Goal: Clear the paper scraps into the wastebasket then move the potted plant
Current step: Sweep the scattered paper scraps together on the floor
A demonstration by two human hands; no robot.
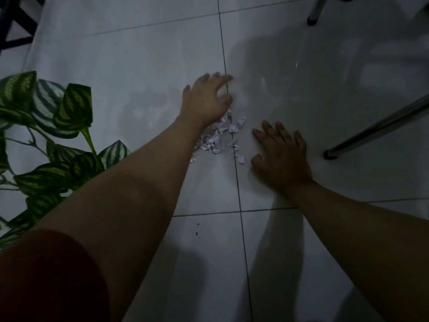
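Note:
A small heap of white paper scraps [219, 138] lies on the pale tiled floor, across a dark grout line. My left hand [207, 98] hovers over the far side of the heap with fingers spread and curled, holding nothing. My right hand [282, 154] rests flat on the floor just right of the scraps, fingers apart and empty. The plant [53, 126] shows only its striped green leaves at the left edge; its pot is hidden. No wastebasket is in view.
A metal chair leg [371, 133] with a black foot slants in at the right, and another leg [314, 12] stands at the top right. Dark furniture legs [16, 26] fill the top left corner. A few dark specks [197, 233] lie on the nearer tile.

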